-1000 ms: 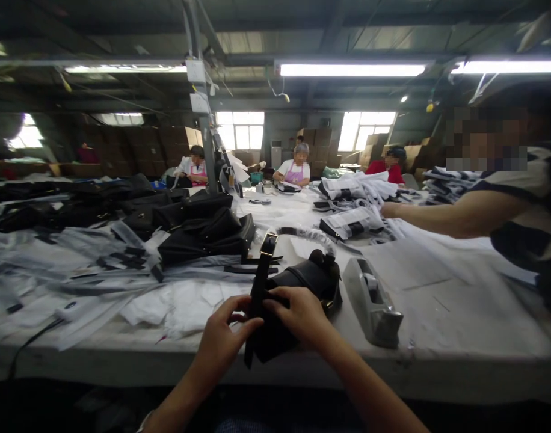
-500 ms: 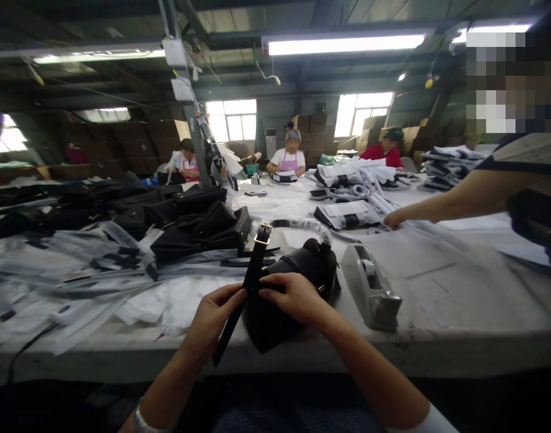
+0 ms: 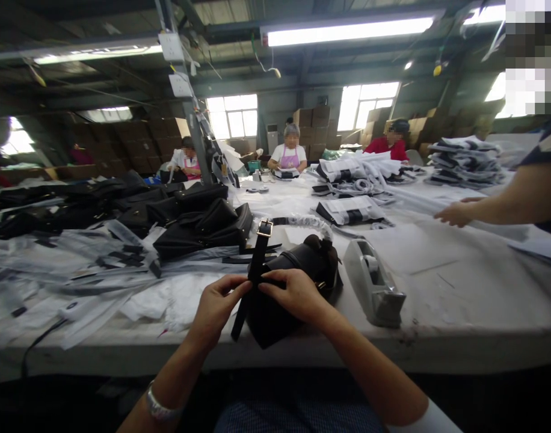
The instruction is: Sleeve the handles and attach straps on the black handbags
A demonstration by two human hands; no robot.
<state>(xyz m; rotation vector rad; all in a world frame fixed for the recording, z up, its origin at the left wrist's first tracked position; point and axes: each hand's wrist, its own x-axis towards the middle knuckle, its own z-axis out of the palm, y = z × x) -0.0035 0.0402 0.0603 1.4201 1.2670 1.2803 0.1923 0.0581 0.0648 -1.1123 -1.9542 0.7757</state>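
Before me on the table's front edge sits a black handbag (image 3: 298, 264), with a clear-wrapped handle (image 3: 309, 222) behind it. A black strap (image 3: 258, 252) with a gold buckle (image 3: 264, 228) stands up at its left side. My left hand (image 3: 218, 307) pinches this strap between thumb and fingers, and its loose end hangs below. My right hand (image 3: 296, 294) is closed at the strap from the other side, thumb and forefinger together, resting over the bag. Fingertips of both hands nearly meet, hiding the strap's middle.
A grey tape dispenser (image 3: 377, 288) stands right of the bag. Black bags (image 3: 203, 225) and clear-wrapped straps (image 3: 99, 252) cover the left. Wrapped bags (image 3: 350, 210) lie farther back. A co-worker's hand (image 3: 458, 211) reaches in from the right; other people sit across the table.
The strap has turned more upright, and its lower end has swung right. My left hand has shifted slightly right, closer to my right hand. The co-worker's arm has drawn back to the right.
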